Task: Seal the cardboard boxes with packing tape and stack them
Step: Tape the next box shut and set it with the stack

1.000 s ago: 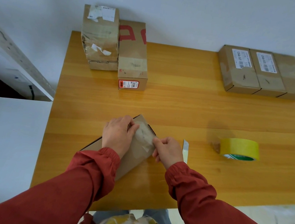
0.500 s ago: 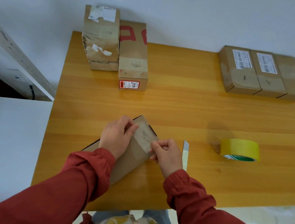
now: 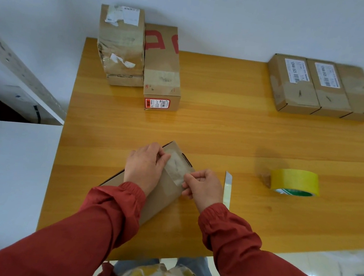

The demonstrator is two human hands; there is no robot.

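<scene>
A cardboard box (image 3: pixel 164 195) is held under both hands at the near middle of the wooden table (image 3: pixel 222 131), turned at a slant to the table's edge.

A clear strip of tape (image 3: pixel 174 166) is laid across the far end of the box. The left hand (image 3: pixel 144 167) is rested on top of the box, its bent fingertips pressed on the strip's left edge, nothing being grasped. The strip's other end is pinched between thumb and fingers of the right hand (image 3: pixel 202 186) at the box's right side. A slim cutter (image 3: pixel 227 188) is laid just beside the right hand, and a yellow tape roll (image 3: pixel 295 181) is set further right, apart from it. At the far left a tall stack of boxes (image 3: pixel 121 47) is placed touching a red-printed box (image 3: pixel 163 67); at the far right three boxes (image 3: pixel 322 88) are lined up side by side.
</scene>
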